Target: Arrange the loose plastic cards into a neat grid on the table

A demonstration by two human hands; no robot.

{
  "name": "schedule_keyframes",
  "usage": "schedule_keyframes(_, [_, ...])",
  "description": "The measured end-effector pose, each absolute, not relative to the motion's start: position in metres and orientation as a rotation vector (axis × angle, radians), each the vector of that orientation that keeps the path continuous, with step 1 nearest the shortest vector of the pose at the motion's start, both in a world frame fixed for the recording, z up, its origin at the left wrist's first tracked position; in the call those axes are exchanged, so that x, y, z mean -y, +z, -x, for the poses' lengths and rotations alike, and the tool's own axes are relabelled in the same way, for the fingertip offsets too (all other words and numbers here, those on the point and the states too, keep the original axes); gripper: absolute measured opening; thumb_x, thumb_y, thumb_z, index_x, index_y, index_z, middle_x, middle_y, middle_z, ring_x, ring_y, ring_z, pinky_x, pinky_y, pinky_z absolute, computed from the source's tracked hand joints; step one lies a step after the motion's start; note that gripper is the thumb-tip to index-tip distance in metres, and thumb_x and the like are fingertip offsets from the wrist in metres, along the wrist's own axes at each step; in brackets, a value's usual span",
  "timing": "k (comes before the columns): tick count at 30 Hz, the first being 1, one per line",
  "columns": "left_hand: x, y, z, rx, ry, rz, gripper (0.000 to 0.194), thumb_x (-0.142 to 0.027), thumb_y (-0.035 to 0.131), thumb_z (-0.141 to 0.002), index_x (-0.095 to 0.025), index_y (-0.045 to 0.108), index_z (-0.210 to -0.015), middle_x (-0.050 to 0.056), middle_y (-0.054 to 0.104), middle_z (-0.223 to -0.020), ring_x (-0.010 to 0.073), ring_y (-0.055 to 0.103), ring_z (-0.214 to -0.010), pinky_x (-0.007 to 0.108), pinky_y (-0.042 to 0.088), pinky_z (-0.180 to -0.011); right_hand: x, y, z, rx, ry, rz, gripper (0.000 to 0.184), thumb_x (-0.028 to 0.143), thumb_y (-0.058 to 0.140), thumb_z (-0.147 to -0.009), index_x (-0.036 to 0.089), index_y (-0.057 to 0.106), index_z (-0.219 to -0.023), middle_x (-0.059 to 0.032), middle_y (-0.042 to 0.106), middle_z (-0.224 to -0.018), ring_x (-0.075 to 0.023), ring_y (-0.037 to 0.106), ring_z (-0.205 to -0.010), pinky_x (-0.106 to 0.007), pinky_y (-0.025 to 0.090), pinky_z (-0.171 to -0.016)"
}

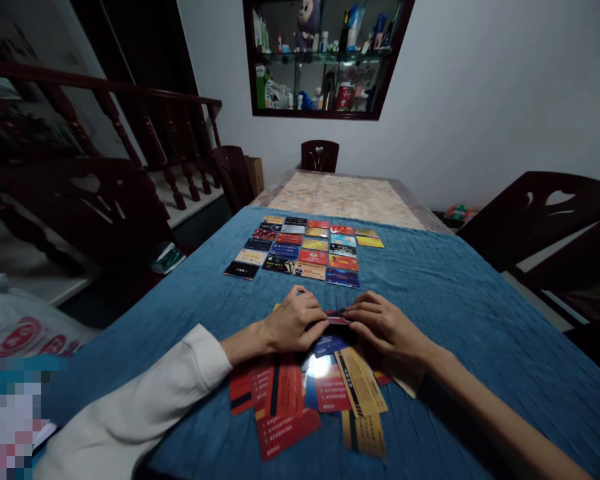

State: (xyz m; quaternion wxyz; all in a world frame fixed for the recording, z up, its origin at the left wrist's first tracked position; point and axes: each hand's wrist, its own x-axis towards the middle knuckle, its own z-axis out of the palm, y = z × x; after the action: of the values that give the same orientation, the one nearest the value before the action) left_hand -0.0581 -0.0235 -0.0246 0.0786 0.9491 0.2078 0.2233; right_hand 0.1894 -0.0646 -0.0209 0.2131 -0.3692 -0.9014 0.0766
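Low over the near part of the table, my left hand (296, 321) and my right hand (384, 324) face each other with fingers bent. Between their fingertips is a reddish card (338, 320), pinched at either end and partly covered by the fingers. Beneath and in front of my hands lies a loose, overlapping pile of cards, among them a red card (286, 387), a gold card (361, 381) and a blue card (329, 345). Farther off, several cards lie face up in columns, including a dark blue card (343, 277) and a black card (241, 269).
A blue cloth (430, 293) covers the near table; beyond it shows a patterned tabletop (340, 197). Dark wooden chairs stand around, one chair (575, 207) at right and one chair (320, 155) at the far end. A white plastic bag (25, 327) is at left.
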Motion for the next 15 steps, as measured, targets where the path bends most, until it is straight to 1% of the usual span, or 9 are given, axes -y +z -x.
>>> schedule_keyframes(3, [0.020,-0.024,0.059,-0.654,0.678,-2.818,0.029,-0.026,0.045,-0.099,-0.017,0.071,-0.093,0.006,0.072,-0.087,0.0170,0.062,-0.085,0.038,0.037,-0.093,0.061,-0.023,-0.189,2.439,0.198,1.050,0.038,0.036,0.038,-0.103,0.022,0.073,-0.108,-0.0085,0.074,-0.098,-0.0224,0.059,-0.096,-0.042,0.052,-0.085])
schedule_keyframes(6, [0.016,-0.025,0.059,-0.675,0.689,-2.785,0.029,-0.026,0.043,-0.102,-0.017,0.070,-0.098,0.006,0.072,-0.090,0.0162,0.063,-0.085,0.036,0.037,-0.094,0.058,-0.027,-0.190,2.386,0.179,1.085,0.037,0.037,0.039,-0.102,0.022,0.073,-0.105,-0.0086,0.072,-0.093,-0.0216,0.060,-0.093,-0.039,0.053,-0.084])
schedule_keyframes(10, [0.011,-0.028,0.060,-0.692,0.719,-2.751,0.027,-0.024,0.042,-0.102,-0.016,0.068,-0.105,0.006,0.073,-0.092,0.0162,0.064,-0.086,0.034,0.037,-0.093,0.053,-0.035,-0.191,2.337,0.149,1.144,0.031,0.030,0.043,-0.101,0.021,0.072,-0.107,-0.0099,0.069,-0.093,-0.0213,0.061,-0.093,-0.036,0.053,-0.080])
schedule_keyframes(15, [0.006,-0.033,0.061,-0.670,0.766,-2.696,0.023,-0.018,0.045,-0.099,-0.016,0.065,-0.110,0.007,0.074,-0.095,0.0169,0.064,-0.088,0.034,0.038,-0.091,0.048,-0.044,-0.192,2.243,0.202,1.138,0.028,0.022,0.046,-0.097,0.022,0.069,-0.112,-0.0099,0.068,-0.094,-0.0220,0.061,-0.090,-0.037,0.055,-0.076])
